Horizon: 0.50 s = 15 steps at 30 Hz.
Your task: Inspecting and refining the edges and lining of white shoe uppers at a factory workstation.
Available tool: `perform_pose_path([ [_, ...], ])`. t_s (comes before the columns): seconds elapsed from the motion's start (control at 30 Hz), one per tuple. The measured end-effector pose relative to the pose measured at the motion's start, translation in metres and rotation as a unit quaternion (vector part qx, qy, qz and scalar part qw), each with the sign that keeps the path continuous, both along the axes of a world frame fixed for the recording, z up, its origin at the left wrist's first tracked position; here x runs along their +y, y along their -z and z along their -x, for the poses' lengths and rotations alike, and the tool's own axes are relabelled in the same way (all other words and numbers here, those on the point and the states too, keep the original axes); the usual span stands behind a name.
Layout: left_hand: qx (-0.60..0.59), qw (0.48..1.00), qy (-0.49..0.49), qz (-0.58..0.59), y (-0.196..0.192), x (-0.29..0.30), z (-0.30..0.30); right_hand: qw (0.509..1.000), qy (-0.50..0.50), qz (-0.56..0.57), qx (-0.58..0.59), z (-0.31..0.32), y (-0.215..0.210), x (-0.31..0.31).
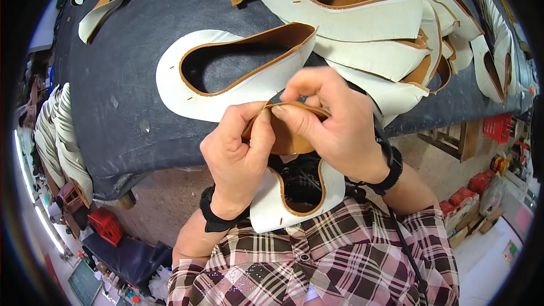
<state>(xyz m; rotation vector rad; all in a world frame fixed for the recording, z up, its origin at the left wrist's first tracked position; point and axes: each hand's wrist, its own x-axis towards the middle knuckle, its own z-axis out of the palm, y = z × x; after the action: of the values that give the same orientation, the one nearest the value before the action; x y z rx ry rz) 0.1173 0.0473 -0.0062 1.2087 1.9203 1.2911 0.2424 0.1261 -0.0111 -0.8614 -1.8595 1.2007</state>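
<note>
From my remote station I note the left hand (238, 150) and the right hand (334, 119) meeting just above the near edge of the dark, matte cloth-covered worktable (113, 96). Both hands are closed in a pinch on one cream-and-tan curved shoe-upper piece (294, 192): the thumbs and forefingers press together on its folded tan edge, while the rest of the piece hangs down toward the plaid shirt, showing a smooth cream face, a tan leather-like border round a U-shaped opening, and small slit marks. The remaining fingers curl loosely; I cannot tell whether they grip anything further. Just beyond the hands lies a flat cream upper with a tan-rimmed oval opening (226, 73), resting on the table. Further back, overlapping one another, is a stack of similar cream and tan cut pieces (368, 28), their edges curved and layered. A black elastic band sits at each wrist. Red plastic crates (107, 224) stand on the floor below.
</note>
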Motion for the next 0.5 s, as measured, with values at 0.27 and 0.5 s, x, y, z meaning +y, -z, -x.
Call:
perform_pose_path([
  [0.27,-0.037,0.997,-0.016,-0.058,0.009,-0.001,-0.002,0.980,-0.063,0.169,0.081,0.002,0.005,0.011],
  [0.5,-0.045,0.997,0.001,-0.063,0.008,0.001,-0.001,0.958,-0.128,0.253,0.039,-0.003,-0.004,0.021],
])
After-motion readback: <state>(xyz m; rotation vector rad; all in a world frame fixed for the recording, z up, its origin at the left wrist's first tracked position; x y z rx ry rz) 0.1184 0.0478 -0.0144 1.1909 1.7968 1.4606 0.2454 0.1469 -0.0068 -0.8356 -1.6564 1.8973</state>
